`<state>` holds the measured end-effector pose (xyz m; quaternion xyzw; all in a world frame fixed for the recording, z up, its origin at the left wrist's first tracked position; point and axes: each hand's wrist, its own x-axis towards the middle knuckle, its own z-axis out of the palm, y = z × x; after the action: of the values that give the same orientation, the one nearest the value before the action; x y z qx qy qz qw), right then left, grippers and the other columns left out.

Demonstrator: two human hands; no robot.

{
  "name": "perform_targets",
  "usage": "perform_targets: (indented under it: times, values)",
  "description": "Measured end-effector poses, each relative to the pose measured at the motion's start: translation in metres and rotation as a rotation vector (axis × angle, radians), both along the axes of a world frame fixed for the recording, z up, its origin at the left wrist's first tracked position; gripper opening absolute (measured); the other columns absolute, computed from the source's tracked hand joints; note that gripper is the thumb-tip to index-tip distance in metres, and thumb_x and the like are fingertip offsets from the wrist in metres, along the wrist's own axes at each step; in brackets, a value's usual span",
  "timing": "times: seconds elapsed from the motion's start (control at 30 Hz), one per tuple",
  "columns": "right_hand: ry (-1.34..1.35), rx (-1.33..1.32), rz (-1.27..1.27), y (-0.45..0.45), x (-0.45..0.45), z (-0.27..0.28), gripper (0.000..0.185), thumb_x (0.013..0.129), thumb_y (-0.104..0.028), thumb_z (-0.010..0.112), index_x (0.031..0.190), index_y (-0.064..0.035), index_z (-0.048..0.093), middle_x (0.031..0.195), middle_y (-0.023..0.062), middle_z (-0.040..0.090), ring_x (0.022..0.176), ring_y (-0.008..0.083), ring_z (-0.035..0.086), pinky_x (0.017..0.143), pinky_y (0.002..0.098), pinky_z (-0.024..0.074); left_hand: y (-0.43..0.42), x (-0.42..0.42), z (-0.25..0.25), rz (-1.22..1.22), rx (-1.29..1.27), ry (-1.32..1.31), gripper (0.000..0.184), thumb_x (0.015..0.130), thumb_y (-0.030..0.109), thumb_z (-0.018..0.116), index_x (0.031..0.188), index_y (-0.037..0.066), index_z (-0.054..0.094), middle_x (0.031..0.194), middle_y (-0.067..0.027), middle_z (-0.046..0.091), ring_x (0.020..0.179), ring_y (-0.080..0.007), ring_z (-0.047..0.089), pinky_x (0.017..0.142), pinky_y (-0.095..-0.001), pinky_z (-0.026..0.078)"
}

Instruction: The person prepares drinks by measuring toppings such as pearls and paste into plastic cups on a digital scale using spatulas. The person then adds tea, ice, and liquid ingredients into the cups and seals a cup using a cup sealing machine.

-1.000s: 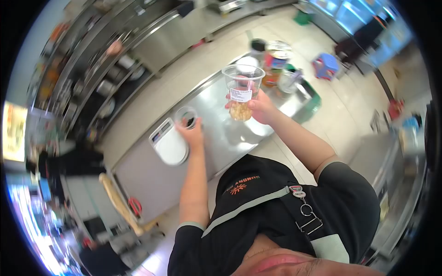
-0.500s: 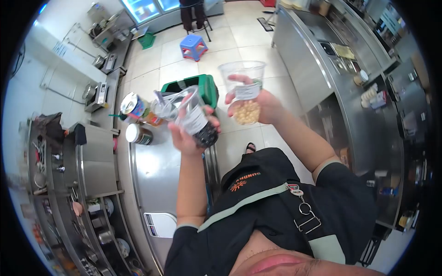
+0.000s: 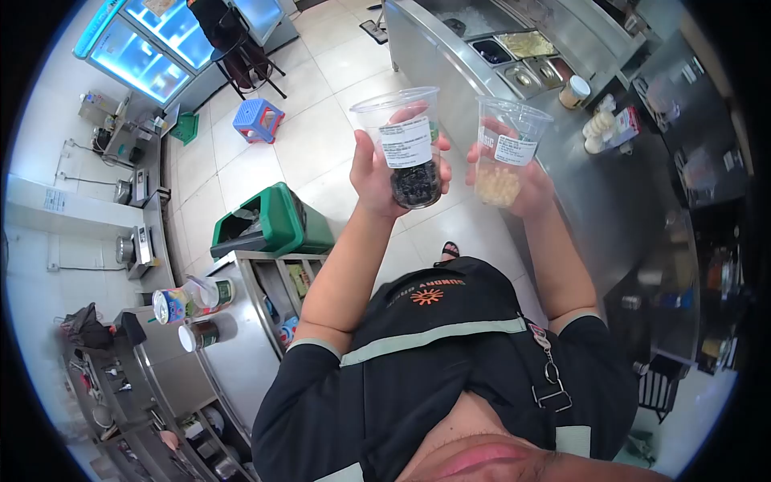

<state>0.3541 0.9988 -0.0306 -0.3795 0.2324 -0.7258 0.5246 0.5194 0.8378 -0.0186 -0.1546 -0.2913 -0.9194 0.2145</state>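
Note:
My left hand [image 3: 374, 178] is wrapped round a clear plastic cup [image 3: 416, 185], held upright at chest height. Black, glossy pieces fill its lower part, and a white printed label is stuck on the side. A second clear plastic cup [image 3: 498, 183] is in my right hand [image 3: 536, 191], tilted slightly. It also bears a printed label, with pale yellowish pieces at the bottom. The two cups are close together but apart, over the tiled floor. Some of the fingers show through the clear walls.
On the left, a steel counter [image 3: 229, 341] bears a brown jar with a white lid [image 3: 197, 335] and a colourful can [image 3: 170, 306]. A green bin [image 3: 281, 221] stands beyond it. At right, a steel counter [image 3: 566, 205] has inset trays [image 3: 524, 80]. A blue stool [image 3: 259, 120] and a person [image 3: 229, 36] are farther back.
My view has turned right. Both cups have moved away from the left counter towards the right counter, still in my hands, and the left one is now more upright.

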Motion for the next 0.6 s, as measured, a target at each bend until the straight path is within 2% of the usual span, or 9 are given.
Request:
perform_targets:
  times: [0.07,0.13,0.27,0.37,0.4,0.43,0.5,0.53,0.6]
  values:
    - [0.003,0.021,0.041,-0.014,-0.026,-0.004,0.102,0.079,-0.051,0.073,0.152,-0.0029,0.02,0.121,0.0221,0.055,0.1,0.0365,0.065,0.08,0.041,0.0565,-0.006,-0.022,0.003,0.034,0.03,0.012,0.093,0.091,0.077,0.033,0.15,0.006,0.025,0.111,-0.0262,0.057,0.08,-0.0354,0.068,0.062,-0.0439,0.058]
    - [-0.032,-0.011,0.149,-0.038,-0.046,-0.013,0.093,0.086,-0.046,0.066,0.153,-0.0033,0.018,0.125,0.0238,0.053,0.106,0.037,0.065,0.086,0.0384,0.0555,-0.02,-0.029,0.005,0.011,0.014,0.08,0.1,0.089,0.078,0.038,0.152,0.003,0.021,0.116,-0.0283,0.055,0.086,-0.0387,0.067,0.066,-0.0466,0.057]
    - [-0.041,0.015,0.351,-0.1,-0.032,-0.016,0.094,0.086,-0.047,0.065,0.154,-0.0026,0.017,0.125,0.0252,0.052,0.105,0.0376,0.065,0.083,0.0375,0.0566,-0.041,0.015,0.014,0.234,0.014,0.033,0.1,0.09,0.077,0.04,0.15,-0.001,0.022,0.115,-0.0286,0.055,0.086,-0.0381,0.068,0.064,-0.0454,0.058]
    - [-0.074,0.054,0.548,-0.146,0.02,-0.017,0.093,0.086,-0.048,0.065,0.153,-0.0029,0.018,0.125,0.0253,0.052,0.106,0.0378,0.064,0.083,0.038,0.0564,-0.046,0.084,0.015,0.436,0.028,0.035,0.1,0.09,0.076,0.041,0.149,-0.003,0.024,0.114,-0.0283,0.056,0.086,-0.038,0.068,0.065,-0.0451,0.059]
    - [-0.096,0.056,0.665,-0.161,0.043,-0.02,0.092,0.085,-0.047,0.068,0.152,-0.004,0.022,0.127,0.0238,0.052,0.112,0.0353,0.061,0.089,0.0391,0.0541,-0.043,0.116,0.015,0.52,0.024,0.018,0.1,0.089,0.076,0.042,0.148,-0.004,0.025,0.113,-0.0279,0.057,0.086,-0.0379,0.068,0.065,-0.045,0.059]
    - [-0.089,0.063,0.774,-0.172,0.069,-0.026,0.092,0.085,-0.047,0.068,0.152,-0.004,0.022,0.127,0.0238,0.052,0.112,0.0353,0.061,0.089,0.0391,0.0541,-0.035,0.15,0.012,0.629,0.024,0.023,0.1,0.089,0.076,0.042,0.148,-0.004,0.025,0.113,-0.0279,0.057,0.086,-0.0379,0.068,0.065,-0.045,0.059]
    - [0.011,0.097,0.752,-0.191,0.131,-0.038,0.093,0.082,-0.046,0.073,0.151,-0.0056,0.024,0.13,0.0214,0.051,0.119,0.0309,0.057,0.096,0.039,0.0498,-0.013,0.223,-0.001,0.793,-0.002,-0.051,0.1,0.089,0.076,0.042,0.147,-0.004,0.026,0.114,-0.0269,0.057,0.088,-0.0382,0.068,0.067,-0.0446,0.058]
    - [0.052,0.158,0.847,-0.2,0.161,-0.044,0.097,0.077,-0.045,0.079,0.15,-0.0055,0.027,0.133,0.0179,0.05,0.123,0.0273,0.054,0.101,0.0384,0.0458,0.005,0.26,-0.009,0.932,-0.025,-0.109,0.098,0.09,0.074,0.043,0.147,-0.004,0.027,0.115,-0.0252,0.057,0.091,-0.0381,0.068,0.07,-0.0453,0.058]
    - [0.169,0.168,0.945,-0.213,0.237,-0.071,0.098,0.076,-0.043,0.08,0.149,-0.0052,0.029,0.133,0.0167,0.05,0.122,0.0269,0.054,0.102,0.0385,0.0455,0.048,0.333,-0.036,1.293,-0.082,-0.272,0.092,0.091,0.071,0.044,0.148,0.0,0.028,0.12,-0.0243,0.057,0.101,-0.034,0.065,0.08,-0.0429,0.057]
